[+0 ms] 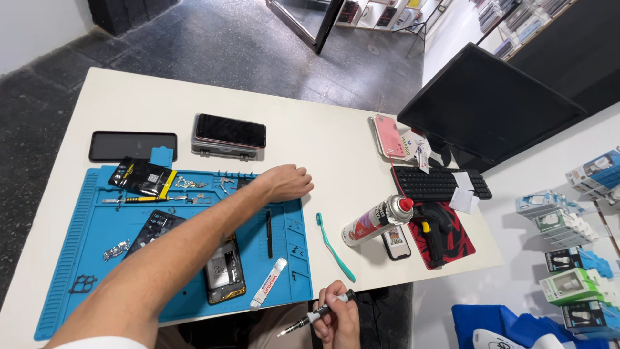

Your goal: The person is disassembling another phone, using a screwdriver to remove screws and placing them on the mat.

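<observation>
Left hand (287,183): stretched across blue mat (97,258) to its far right corner, fingers curled loosely inward, knuckles up; whether anything lies under them cannot be told. Small screws and metal parts (194,183) on mat just left of that hand.

Right hand (339,317): at near table edge, fingers closed around screwdriver (316,315), tip pointing down-left, off the table.

On mat: opened phone (225,270) beneath left forearm, black back cover (152,229), battery (142,176), black spudger (269,234), white glue tube (268,284).

Beyond mat: black phone (132,146), phone on grey case (229,134).

Between hands and to the right: teal toothbrush (334,247), spray can (376,220) lying on its side, keyboard (439,183), monitor (491,106).
</observation>
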